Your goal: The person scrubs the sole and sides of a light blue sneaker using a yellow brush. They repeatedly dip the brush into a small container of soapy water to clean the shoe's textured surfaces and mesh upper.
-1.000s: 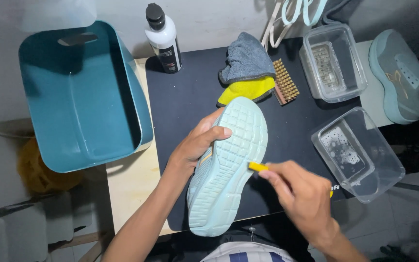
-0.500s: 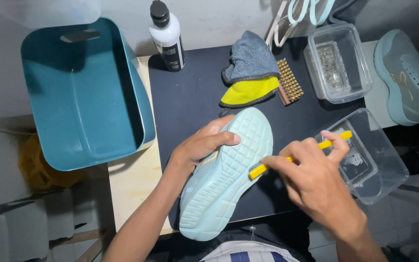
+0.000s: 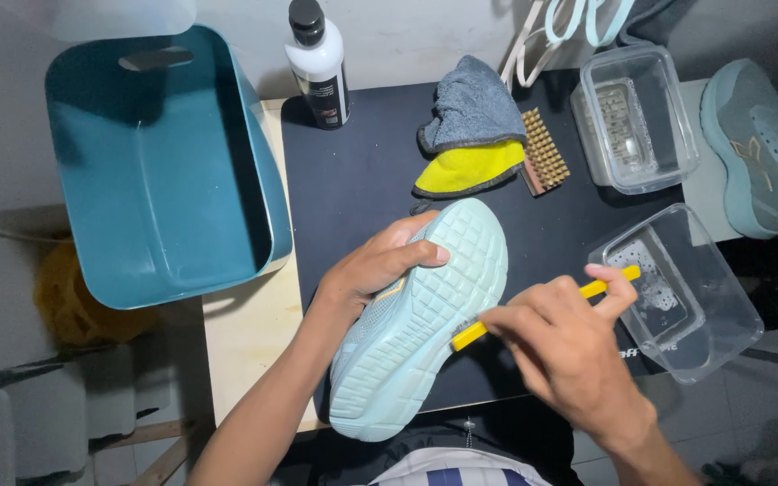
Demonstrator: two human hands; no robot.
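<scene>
At far left, a teal tub (image 3: 159,171) overhangs the wooden table (image 3: 249,351), tilted, clear of the work. My left hand (image 3: 375,265) clasps the shoe (image 3: 420,319) by its side, sole up over the black mat (image 3: 353,180), so the tread faces me. My right hand (image 3: 565,346) pinches a yellow brush (image 3: 533,310) against the sole edge (bristles hidden). Two clear trays (image 3: 686,297) stand right, within reach. The room is dim, the floor grey.

Both forearms bare, no sleeves; striped garment (image 3: 447,472) (white, dark blue) at bottom edge.
</scene>
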